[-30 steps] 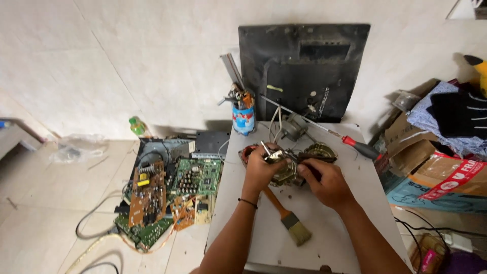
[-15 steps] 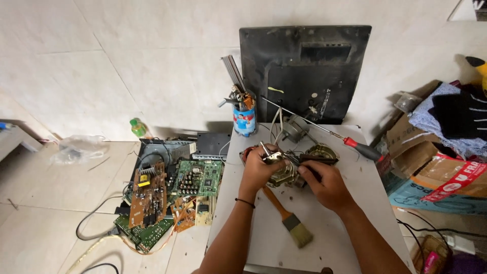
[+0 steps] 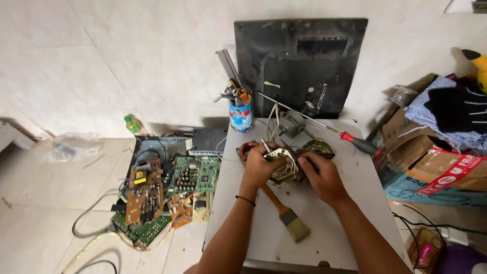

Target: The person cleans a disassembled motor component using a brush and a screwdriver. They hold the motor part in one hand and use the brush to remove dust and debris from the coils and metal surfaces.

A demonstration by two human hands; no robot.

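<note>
Both my hands grip a small electric motor assembly (image 3: 284, 165) with a metal bracket and wire windings, held just above a white table (image 3: 329, 228). My left hand (image 3: 257, 170) clasps its left side, and a thin metal tool or shaft sticks up by the thumb. My right hand (image 3: 318, 175) holds the right side. A round motor part (image 3: 319, 147) lies just behind my right hand, and a reddish copper coil (image 3: 246, 148) shows behind my left hand. A paintbrush (image 3: 288, 215) with an orange handle lies on the table under my wrists.
A long red-handled screwdriver (image 3: 350, 139) lies at the back right. A can of tools (image 3: 240, 112) and a black panel (image 3: 300, 66) stand against the wall. Several circuit boards (image 3: 162, 195) and cables lie on the floor at left. Cardboard boxes and clothes (image 3: 436, 147) crowd the right.
My hands stay on the motor assembly with only slight shifts of grip. Nothing else has moved.
</note>
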